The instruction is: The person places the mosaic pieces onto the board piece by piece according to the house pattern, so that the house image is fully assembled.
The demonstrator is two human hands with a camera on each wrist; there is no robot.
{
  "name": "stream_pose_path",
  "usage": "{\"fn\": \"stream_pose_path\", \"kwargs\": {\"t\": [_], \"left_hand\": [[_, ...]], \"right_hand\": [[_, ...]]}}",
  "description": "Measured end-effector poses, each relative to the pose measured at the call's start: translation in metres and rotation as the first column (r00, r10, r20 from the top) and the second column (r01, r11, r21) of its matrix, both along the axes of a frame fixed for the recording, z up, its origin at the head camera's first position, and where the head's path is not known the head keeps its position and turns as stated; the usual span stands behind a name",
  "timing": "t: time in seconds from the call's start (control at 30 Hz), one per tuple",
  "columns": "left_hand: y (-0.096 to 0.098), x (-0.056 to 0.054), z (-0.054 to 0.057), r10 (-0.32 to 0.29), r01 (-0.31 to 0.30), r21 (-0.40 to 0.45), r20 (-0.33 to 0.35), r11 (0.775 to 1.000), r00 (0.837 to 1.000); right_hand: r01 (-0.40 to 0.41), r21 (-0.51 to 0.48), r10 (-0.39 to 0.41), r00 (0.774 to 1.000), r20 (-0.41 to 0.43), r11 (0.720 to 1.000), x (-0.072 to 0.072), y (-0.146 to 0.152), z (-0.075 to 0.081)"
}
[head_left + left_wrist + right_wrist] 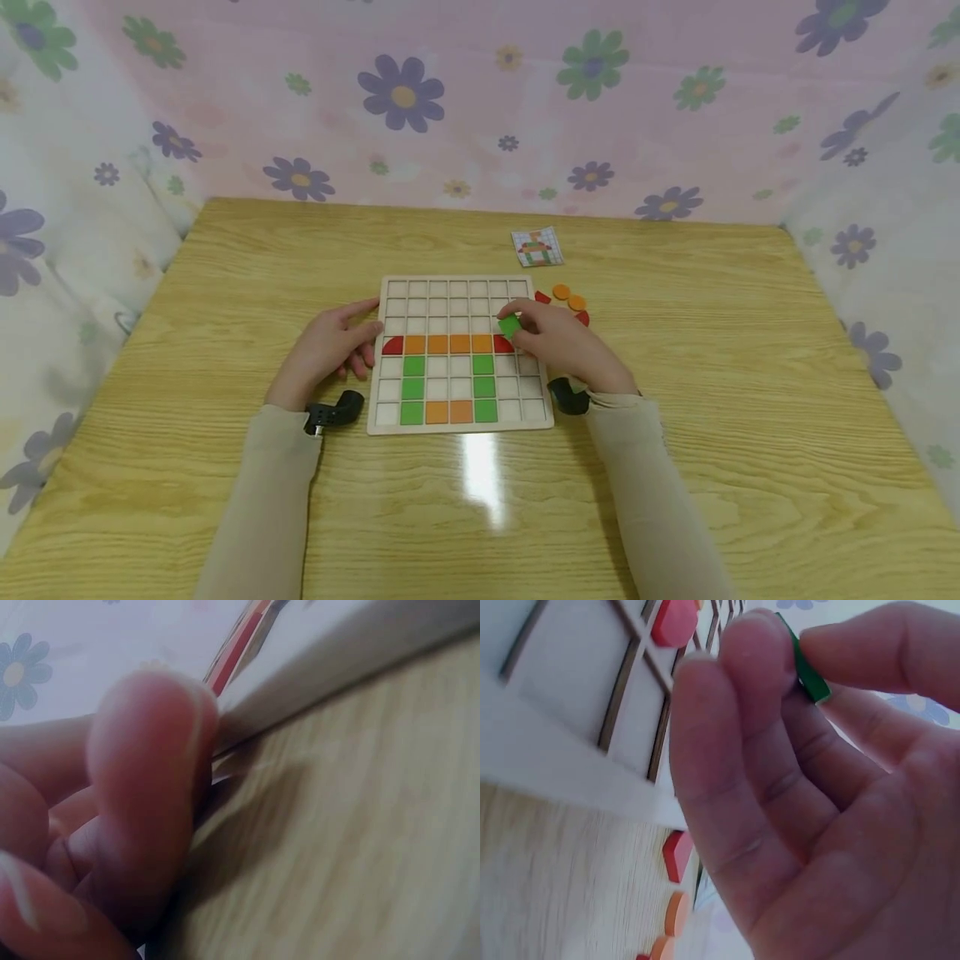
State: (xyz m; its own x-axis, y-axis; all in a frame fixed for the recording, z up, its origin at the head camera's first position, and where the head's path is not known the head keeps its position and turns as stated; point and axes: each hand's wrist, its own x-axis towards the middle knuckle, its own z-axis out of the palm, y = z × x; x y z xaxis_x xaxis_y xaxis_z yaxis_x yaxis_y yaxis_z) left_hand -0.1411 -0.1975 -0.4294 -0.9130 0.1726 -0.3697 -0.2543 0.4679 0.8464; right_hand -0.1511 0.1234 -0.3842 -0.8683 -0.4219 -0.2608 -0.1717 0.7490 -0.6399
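My right hand [566, 343] pinches a green square tile [509, 326] between thumb and fingers, over the right part of a wooden grid board [438, 302]. In the right wrist view the tile [810, 675] is seen edge-on. My left hand [322, 348] rests at the board's left edge, its fingertips right at the frame. Across the board runs a row of orange squares [448, 343] with a red rounded piece [393, 345] at its left end and another red piece [503, 343] at its right. Below stand two green columns [412, 388], with two orange squares [448, 412] between their lowest tiles.
Right of the board lie two orange discs [561, 292] and two red pieces [542, 297], partly behind my right hand. A small printed pattern card [537, 247] lies beyond the board on the wooden table [300, 250]. Flowered cloth [480, 108] hangs behind and at both sides.
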Motion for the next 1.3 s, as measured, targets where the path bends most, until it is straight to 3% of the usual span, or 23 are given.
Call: {"fn": "stream_pose_path", "kwargs": {"t": [0.2,0.63,1.03,1.3], "left_hand": [[0.001,0.0,-0.001,0.005,-0.005,-0.005,-0.006,1.0,1.0],[0.0,-0.001,-0.004,-0.004,0.004,-0.008,-0.005,1.0,1.0],[0.0,0.0,-0.003,0.005,-0.005,0.003,-0.006,1.0,1.0],[-0.001,0.001,-0.003,0.008,-0.008,0.01,-0.003,1.0,1.0]], "right_hand": [[-0.019,-0.013,0.019,1.0,-0.001,1.0,-0.004,-0.009,0.0],[-0.027,-0.077,0.033,0.997,0.075,0.997,-0.01,-0.021,-0.007],[-0.051,-0.082,0.048,0.998,-0.04,0.995,-0.02,-0.044,-0.018],[-0.07,-0.051,0.068,0.997,-0.024,0.996,-0.023,-0.065,-0.018]]}}
